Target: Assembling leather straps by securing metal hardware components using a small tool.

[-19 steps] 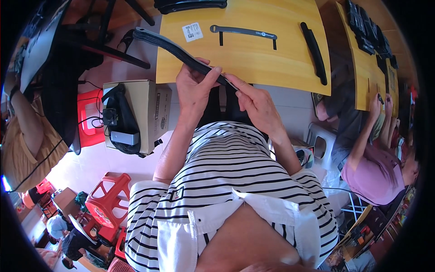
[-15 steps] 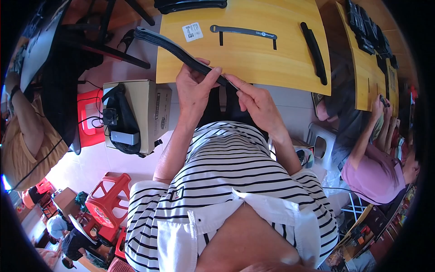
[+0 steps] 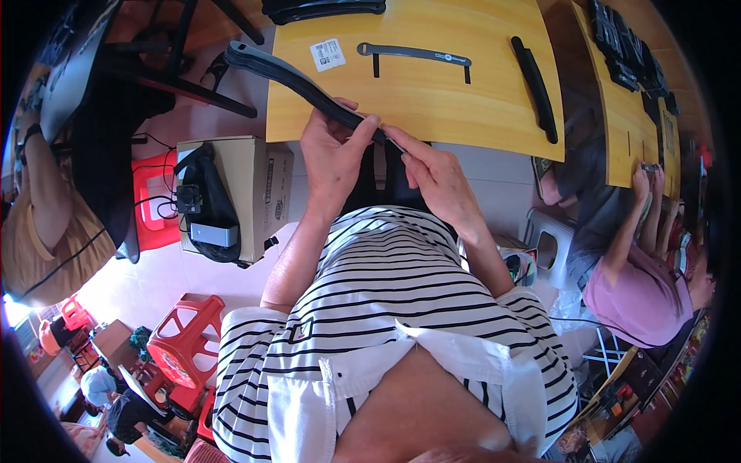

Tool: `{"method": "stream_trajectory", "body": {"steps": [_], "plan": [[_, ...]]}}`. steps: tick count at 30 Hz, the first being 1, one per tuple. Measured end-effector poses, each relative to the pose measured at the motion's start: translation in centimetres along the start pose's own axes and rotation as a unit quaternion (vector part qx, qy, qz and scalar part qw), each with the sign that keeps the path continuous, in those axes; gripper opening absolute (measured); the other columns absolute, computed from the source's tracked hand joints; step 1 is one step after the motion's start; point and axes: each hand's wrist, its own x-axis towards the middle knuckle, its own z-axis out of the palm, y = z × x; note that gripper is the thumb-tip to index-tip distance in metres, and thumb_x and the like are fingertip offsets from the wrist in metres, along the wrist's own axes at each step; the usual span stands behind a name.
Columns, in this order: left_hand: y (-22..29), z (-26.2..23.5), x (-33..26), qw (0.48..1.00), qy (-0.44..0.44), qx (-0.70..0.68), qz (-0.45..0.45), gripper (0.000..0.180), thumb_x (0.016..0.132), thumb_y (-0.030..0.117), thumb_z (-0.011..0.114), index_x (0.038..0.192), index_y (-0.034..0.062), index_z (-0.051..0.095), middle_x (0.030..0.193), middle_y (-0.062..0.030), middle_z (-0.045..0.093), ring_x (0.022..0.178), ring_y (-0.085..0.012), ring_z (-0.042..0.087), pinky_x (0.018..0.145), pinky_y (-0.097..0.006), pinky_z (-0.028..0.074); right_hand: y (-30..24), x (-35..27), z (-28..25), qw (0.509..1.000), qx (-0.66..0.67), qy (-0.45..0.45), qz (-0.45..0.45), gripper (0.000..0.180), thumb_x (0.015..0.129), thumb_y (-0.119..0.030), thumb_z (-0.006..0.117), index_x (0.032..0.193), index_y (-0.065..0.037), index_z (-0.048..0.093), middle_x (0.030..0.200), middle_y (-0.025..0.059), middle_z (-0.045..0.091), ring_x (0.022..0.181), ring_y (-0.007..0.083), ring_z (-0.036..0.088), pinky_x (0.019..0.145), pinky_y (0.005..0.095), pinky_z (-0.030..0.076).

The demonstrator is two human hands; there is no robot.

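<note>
Head view: my left hand (image 3: 332, 154) clamps curved black strip bundle (image 3: 285, 75); my right hand (image 3: 438, 171) pinches its lower end.

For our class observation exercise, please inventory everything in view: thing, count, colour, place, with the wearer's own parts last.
wooden tables: at least two, yellow, ahead and right
strip bundle: one, black and grey, in both hands
tabbed strip: one, grey with two black tabs, front table's middle
label: one, white, front table's left
curved strip: one, black, front table's right
stacked strips: several, black, front table's far edge
cardboard box: one, brown, left
silver device: one, silver, on box
red plastic stools: several, red, left
plastic stool: one, pale grey, right
co-workers: several, pink and tan tops nearest, both sides
striped shirt: one, white and black, on wearer
left hand: one, bare, gripping bundle's middle
right hand: one, bare, at bundle's near end
</note>
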Motion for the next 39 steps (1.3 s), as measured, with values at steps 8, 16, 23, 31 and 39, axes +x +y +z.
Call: {"method": "stream_trajectory", "body": {"steps": [8, 16, 23, 31, 39], "plan": [[-0.6, 1.0, -1.0, 0.993, 0.02, 0.065, 0.092, 0.028, 0.079, 0.005, 0.067, 0.1, -0.0033, 0.051, 0.085, -0.009, 0.063, 0.077, -0.0111, 0.061, 0.07, -0.023, 0.049, 0.8, 0.5, 1.3, 0.998, 0.041, 0.04, 0.029, 0.041, 0.088, -0.002, 0.043, 0.127, -0.013, 0.047, 0.063, 0.0107, 0.053, 0.054, 0.0206, 0.051, 0.058, 0.0303, 0.045], [-1.1, 1.0, -1.7, 0.98, 0.028, 0.067, 0.188, 0.025, 0.078, 0.011, 0.07, 0.097, 0.0008, 0.057, 0.087, -0.0095, 0.064, 0.077, -0.0149, 0.063, 0.068, -0.026, 0.049, 0.5, 0.5, 2.1, 0.948, 0.307, 0.03, 0.072, 0.04, 0.092, -0.006, 0.042, 0.131, -0.013, 0.045, 0.056, -0.0017, 0.044, 0.048, 0.0038, 0.036, 0.043, 0.0176, 0.031], [0.0, 0.8, -1.8, 0.964, -0.027, 0.178, 0.194, 0.029, 0.08, -0.009, 0.06, 0.105, -0.0005, 0.047, 0.102, -0.0149, 0.061, 0.094, -0.0177, 0.059, 0.084, -0.027, 0.048, 1.6, 0.9, 3.3, 0.962, 0.005, 0.215, -0.168, 0.051, 0.082, 0.003, 0.053, 0.129, -0.014, 0.048, 0.061, 0.0068, 0.049, 0.05, 0.0155, 0.049, 0.048, 0.0262, 0.042], [2.2, -0.3, -0.5, 0.989, -0.096, -0.04, 0.106, 0.026, 0.081, -0.004, 0.06, 0.103, -0.0014, 0.047, 0.096, -0.0145, 0.062, 0.092, -0.0167, 0.059, 0.079, -0.027, 0.05, 0.8, 1.4, -1.0, 0.971, 0.004, 0.107, -0.214, 0.048, 0.076, 0.011, 0.054, 0.119, -0.011, 0.056, 0.09, 0.0119, 0.064, 0.075, 0.0237, 0.062, 0.066, 0.0299, 0.051], [1.9, -1.9, 1.0, 0.962, -0.19, -0.181, -0.073, 0.024, 0.085, 0.006, 0.057, 0.105, -0.0001, 0.045, 0.095, -0.0168, 0.062, 0.087, -0.0201, 0.064, 0.075, -0.029, 0.055, 1.5, 0.5, -0.1, 0.979, 0.122, 0.063, -0.152, 0.039, 0.082, 0.008, 0.053, 0.117, -0.008, 0.057, 0.086, 0.0062, 0.064, 0.064, 0.013, 0.058, 0.058, 0.0243, 0.05]]}}
